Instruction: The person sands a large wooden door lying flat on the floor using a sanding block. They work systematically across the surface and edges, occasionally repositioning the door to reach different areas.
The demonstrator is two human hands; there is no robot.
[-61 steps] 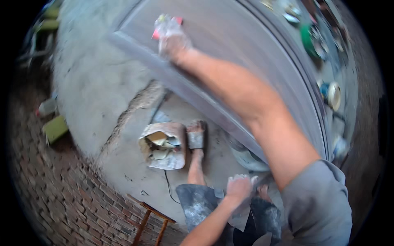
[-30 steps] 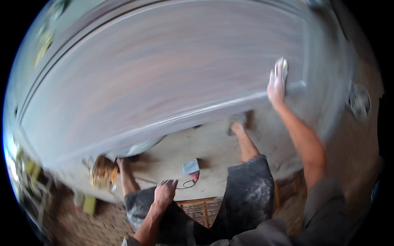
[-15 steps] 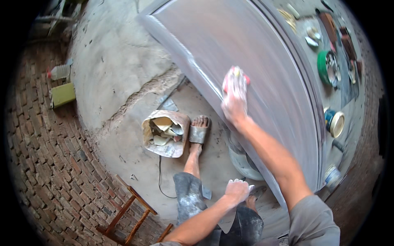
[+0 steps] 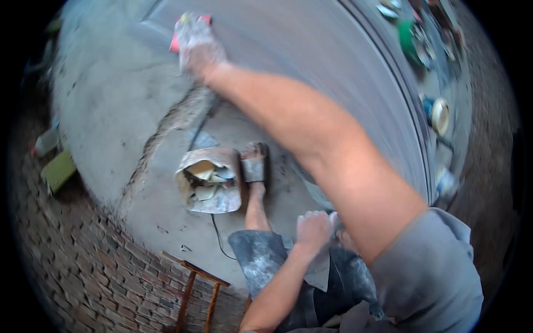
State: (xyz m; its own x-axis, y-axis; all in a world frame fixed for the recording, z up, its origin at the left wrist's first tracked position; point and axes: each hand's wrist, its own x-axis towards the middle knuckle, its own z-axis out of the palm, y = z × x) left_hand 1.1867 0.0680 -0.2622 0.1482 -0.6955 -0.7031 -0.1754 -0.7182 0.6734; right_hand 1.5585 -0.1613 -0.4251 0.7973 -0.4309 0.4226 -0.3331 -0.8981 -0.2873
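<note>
My right hand (image 4: 198,47), dusted white, is closed over a pinkish-red sanding pad (image 4: 175,43) and presses it flat. The pad is at the far left corner of a large smooth grey panel (image 4: 288,41) with a ridged right edge. Only the pad's rim shows around the fingers. Lower down, in front of my thigh, my left hand (image 4: 315,230) is balled into a dusty fist. A thin pointed grey flat piece (image 4: 318,275) comes out below it; whether it is a sheet or a scraper blade cannot be told.
A bag-like bin (image 4: 216,204) of scraps stands beside my sandalled foot (image 4: 254,166). Right of the panel are a green tub (image 4: 410,44) and a white-lidded can (image 4: 440,116). A wooden stool frame (image 4: 194,269) and a green box (image 4: 58,171) stand lower left.
My right hand has slid the pad across the panel to the far left, stretching the arm out. The view has shifted as well. My left fist stays in front of my thigh.
</note>
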